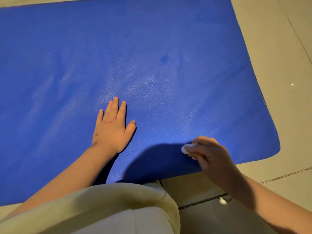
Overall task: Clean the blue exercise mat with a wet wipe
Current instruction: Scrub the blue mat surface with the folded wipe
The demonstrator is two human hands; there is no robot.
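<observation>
Glossy pale beige floor tiles (278,48) meet at thin grout lines, with one dark cracked joint (202,202) beside a small bright light glint (222,200).

mat (152,48) on floor (278,48), fills frame's left and centre | left hand (111,130) flat on mat, lower centre | right hand (211,154) holds wipe (186,147) on mat near its lower-right edge

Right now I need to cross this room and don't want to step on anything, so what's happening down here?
A person is cleaning a blue exercise mat spread on the tiled floor. Their left hand lies flat on the mat, fingers straight, bracing it. Their right hand grips a bunched white wet wipe against the mat near its right corner.
</observation>
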